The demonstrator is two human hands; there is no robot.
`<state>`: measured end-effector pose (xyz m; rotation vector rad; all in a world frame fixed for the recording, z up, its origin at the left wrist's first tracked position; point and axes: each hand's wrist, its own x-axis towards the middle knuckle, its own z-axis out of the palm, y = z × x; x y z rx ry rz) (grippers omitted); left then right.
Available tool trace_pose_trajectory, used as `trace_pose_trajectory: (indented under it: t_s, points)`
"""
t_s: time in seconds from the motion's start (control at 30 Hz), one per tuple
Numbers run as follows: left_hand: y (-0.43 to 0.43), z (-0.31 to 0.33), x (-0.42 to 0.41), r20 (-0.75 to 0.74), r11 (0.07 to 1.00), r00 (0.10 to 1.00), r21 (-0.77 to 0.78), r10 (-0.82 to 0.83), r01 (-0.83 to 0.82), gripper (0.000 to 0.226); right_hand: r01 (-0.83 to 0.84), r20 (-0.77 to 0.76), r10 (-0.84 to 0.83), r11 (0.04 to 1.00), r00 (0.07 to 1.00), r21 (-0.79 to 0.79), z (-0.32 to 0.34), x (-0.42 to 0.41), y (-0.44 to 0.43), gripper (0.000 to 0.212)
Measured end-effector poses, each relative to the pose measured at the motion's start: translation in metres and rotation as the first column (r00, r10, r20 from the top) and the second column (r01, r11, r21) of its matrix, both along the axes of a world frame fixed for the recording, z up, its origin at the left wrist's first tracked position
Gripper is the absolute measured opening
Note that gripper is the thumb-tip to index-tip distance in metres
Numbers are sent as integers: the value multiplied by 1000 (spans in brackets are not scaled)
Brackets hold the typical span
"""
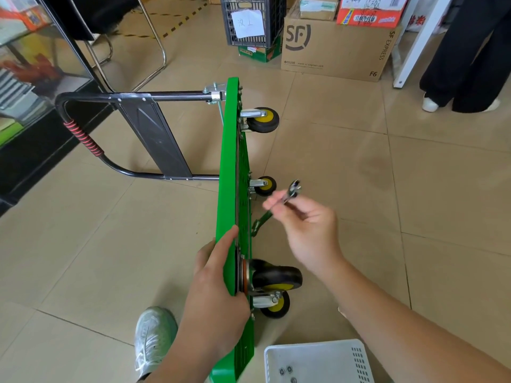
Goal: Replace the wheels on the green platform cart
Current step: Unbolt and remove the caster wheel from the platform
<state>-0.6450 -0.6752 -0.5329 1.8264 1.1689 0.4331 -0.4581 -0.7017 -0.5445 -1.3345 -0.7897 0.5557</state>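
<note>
Looks like the cart point(229, 161) is being gripped bottom-centre by the left hand point(215, 286); wrench point(293, 189) is being pinched in the right hand point(309, 230), probably needing lining up on the wheel point(276, 277) nuts next.

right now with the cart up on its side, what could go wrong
The cart stands on its edge with the left hand gripping it; if that grip slips, it may tip over. The right hand pinches the wrench by its end in the air, so it could drop. The nuts lie loose in the open white basket; a bump might scatter them.
</note>
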Motion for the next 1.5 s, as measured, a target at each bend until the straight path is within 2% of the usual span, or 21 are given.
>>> trace_pose_trajectory:
  t_s: [0.13, 0.27, 0.4, 0.5, 0.67, 0.77, 0.9, 0.97, 1.03, 1.1, 1.4, 1.5]
  points:
    - [0, 0, 0, -2, 1000, 1000, -6, 0, 0, 110, 144, -107, -156, 983, 982, -115, -19, 50, -6, 23]
    - [0, 0, 1, -5, 1000, 1000, -5, 0, 0, 112, 199, -37, -232, 896, 972, -397, -76, 77, -20, 25]
    - [-1, 1, 1, -27, 1000, 1000, 18, -5, 5, 111, 190, -7, -237, 793, 971, -579, -134, 80, -34, 17]
    - [-1, 1, 0, -60, 999, 998, 40, -2, 4, 111, 122, 36, -138, 689, 990, -714, -177, 82, -41, 21]
    - [-1, 2, -2, -118, 997, 993, 78, -11, 20, 112, 42, 108, 108, 491, 988, -870, -239, 80, -47, 43]
    - [-1, 3, -4, -123, 996, 992, 84, -10, 21, 111, -7, 74, 203, 373, 976, -928, -267, 71, -50, 37]
    - [-1, 2, -5, -125, 994, 992, 107, -14, 28, 113, -44, 22, 246, 260, 969, -965, -291, 59, -59, 29]
    - [-1, 2, -5, -126, 995, 992, 92, -23, 35, 114, -49, 18, 264, 245, 964, -968, -299, 56, -63, 25]
    - [0, 3, -6, -130, 996, 991, 86, -29, 40, 115, -50, 24, 274, 262, 961, -964, -306, 54, -68, 32]
    - [0, 2, -5, -137, 993, 990, 112, -22, 38, 116, -44, 35, 270, 282, 962, -958, -313, 53, -71, 29]
    - [-2, 2, 0, -165, 979, 986, 200, 10, 24, 119, 32, 62, 111, 256, 992, -966, -337, 58, -70, 13]
    - [-1, 2, 0, -164, 981, 986, 195, 13, 20, 119, 46, 68, 84, 243, 994, -969, -338, 55, -73, 16]
